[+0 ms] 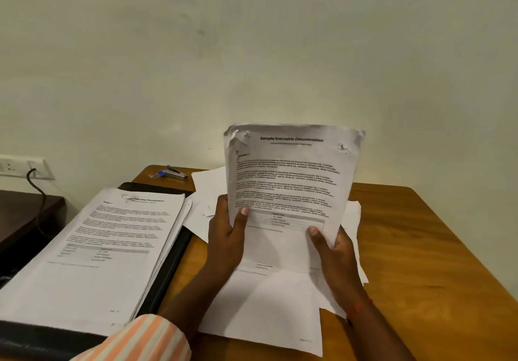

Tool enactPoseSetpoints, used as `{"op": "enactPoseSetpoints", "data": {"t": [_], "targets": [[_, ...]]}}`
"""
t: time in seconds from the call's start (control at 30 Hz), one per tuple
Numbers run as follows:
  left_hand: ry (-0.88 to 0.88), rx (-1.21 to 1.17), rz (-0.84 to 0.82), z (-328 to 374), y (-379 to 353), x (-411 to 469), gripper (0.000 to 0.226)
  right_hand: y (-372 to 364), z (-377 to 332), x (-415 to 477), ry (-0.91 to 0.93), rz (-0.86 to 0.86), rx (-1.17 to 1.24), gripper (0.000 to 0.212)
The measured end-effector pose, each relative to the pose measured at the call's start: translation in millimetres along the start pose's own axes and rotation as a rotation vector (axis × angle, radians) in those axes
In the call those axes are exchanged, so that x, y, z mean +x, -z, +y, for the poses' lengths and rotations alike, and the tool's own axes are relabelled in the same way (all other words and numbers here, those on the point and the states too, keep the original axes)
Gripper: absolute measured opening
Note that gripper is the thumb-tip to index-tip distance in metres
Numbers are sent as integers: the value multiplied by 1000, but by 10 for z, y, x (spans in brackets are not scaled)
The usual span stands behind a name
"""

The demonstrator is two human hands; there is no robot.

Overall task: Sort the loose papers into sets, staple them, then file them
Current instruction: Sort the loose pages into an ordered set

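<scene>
Seen from the head camera, the person is holding 1 sheaf of papers (291, 181) upright in both hands above the wooden table (420, 248). Its front page is reading "Sample Internship Documentation", and its 2 top corners are showing crumpled, torn paper. The left hand (227, 237) is gripping the lower left edge, thumb lying on the printed face and fingers curling behind. The right hand (333, 251) is gripping the lower right edge the same way, thumb on the front.

Under the hands, loose papers (269, 299) are lying overlapped on the table. To the left, a thick stack of printed pages (98, 248) is resting on a black file folder (165, 271), which is lying flat at the table's left side. A stapler (176, 172) is sitting at the far left corner of the table, near the wall. A striped sleeve (145, 338) is covering the left forearm.
</scene>
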State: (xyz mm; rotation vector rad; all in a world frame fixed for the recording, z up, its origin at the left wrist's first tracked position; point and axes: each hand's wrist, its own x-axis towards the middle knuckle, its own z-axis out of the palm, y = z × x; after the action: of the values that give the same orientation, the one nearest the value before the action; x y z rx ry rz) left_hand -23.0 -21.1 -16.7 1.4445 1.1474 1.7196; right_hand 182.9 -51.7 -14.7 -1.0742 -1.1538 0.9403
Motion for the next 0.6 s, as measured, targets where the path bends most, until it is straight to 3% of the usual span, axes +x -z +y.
{"op": "enactPoseSetpoints", "data": {"t": [0.17, 0.27, 0.33, 0.47, 0.6], "targets": [[41, 188, -28, -135, 47, 51, 22, 10, 60, 38, -26, -33, -35, 33], [24, 186, -16, -113, 109, 139, 17, 37, 80, 56, -28, -64, -75, 42], [102, 80, 35, -107, 132, 176, 24, 64, 52, 69, 3, -29, -175, 35], [327, -197, 213, -131, 190, 243, 26, 251, 93, 183, 32, 287, -650, 26], [586, -364, 303, -280, 277, 380, 29, 380, 197, 234, -55, 291, -905, 31]]}}
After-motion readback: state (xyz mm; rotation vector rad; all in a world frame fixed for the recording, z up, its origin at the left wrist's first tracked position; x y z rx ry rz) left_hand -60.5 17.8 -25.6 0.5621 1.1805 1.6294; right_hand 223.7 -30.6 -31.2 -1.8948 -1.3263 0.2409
